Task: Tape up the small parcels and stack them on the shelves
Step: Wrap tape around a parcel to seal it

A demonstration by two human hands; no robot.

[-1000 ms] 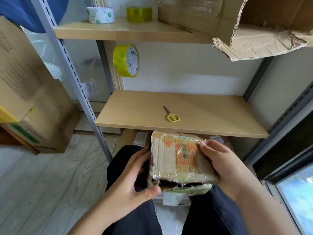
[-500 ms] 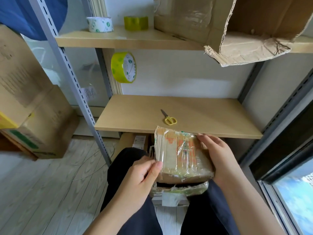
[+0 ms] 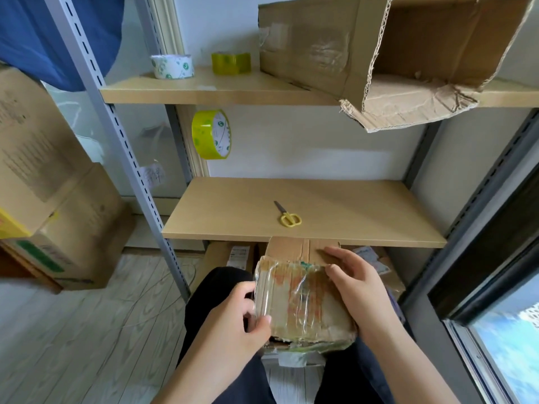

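A small cardboard parcel (image 3: 297, 298), wrapped in shiny clear tape with orange marks, sits over my lap just below the front edge of the lower shelf (image 3: 320, 240). My left hand (image 3: 233, 319) grips its left side, thumb on the top face. My right hand (image 3: 355, 284) holds its right side, fingers curled over the far corner. A yellow-green tape roll (image 3: 211, 135) hangs at the shelf's left post. Yellow-handled scissors (image 3: 287, 215) lie on the lower shelf. Another taped parcel (image 3: 303, 349) shows beneath the held one.
The upper shelf (image 3: 221, 93) carries a white tape roll (image 3: 172, 66), a yellow tape roll (image 3: 231, 63) and a large open torn carton (image 3: 408, 53) that overhangs its edge. Big cartons (image 3: 52, 199) stand on the floor at left. A window (image 3: 510, 345) is at right.
The parcel has been tipped so that its taped top face lies flatter and a plain cardboard side shows at the back. My left thumb moved onto its left edge; my right fingers shifted to the far corner.
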